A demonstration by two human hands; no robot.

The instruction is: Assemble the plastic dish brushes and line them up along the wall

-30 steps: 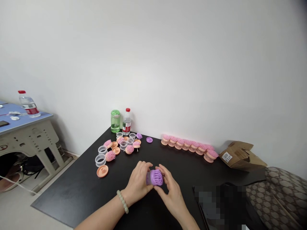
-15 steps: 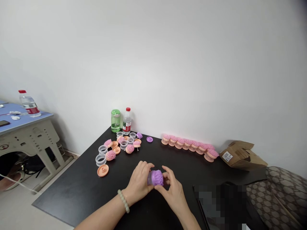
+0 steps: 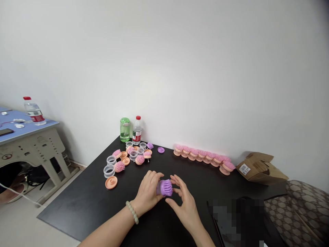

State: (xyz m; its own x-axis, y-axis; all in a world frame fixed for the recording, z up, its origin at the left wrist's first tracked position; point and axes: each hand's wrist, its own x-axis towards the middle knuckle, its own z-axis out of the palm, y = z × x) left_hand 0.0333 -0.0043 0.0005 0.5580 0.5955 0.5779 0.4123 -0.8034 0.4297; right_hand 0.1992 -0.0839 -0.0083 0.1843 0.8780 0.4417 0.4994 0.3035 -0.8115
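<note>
The left hand is closed around the near end of a purple bristled massage brush, fingers curled over a translucent ring at the brush's base. The right hand is open, its fingers spread just right of the brush; whether they touch it is hard to tell. A jade-green beaded bracelet circles the left wrist. The black table lies beneath both hands. Ahead of the left hand sits a loose cluster of peach discs, clear rings and pink brush heads. Beyond the right hand stands a row of assembled pink brushes, with a torn cardboard box farther right.
</note>
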